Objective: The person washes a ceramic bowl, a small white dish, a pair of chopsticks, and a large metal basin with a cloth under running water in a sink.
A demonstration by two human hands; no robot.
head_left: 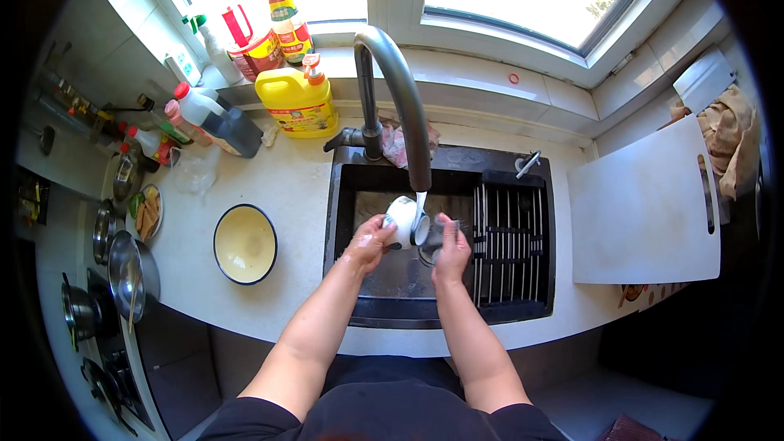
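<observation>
My left hand [369, 241] holds a small white cup [403, 220] tilted under the stream running from the curved grey faucet [392, 90]. My right hand [451, 251] is closed on a dark scrubbing pad [434, 235] pressed against the cup's mouth. Both hands are over the middle of the black sink [359, 196], just above the drain.
A black drying rack [510, 241] fills the sink's right part. A yellow enamel bowl [244, 243] sits on the counter to the left, a yellow detergent jug [297, 98] and bottles behind it. A white cutting board [645, 204] lies right. Pots [131, 273] stand on the stove at left.
</observation>
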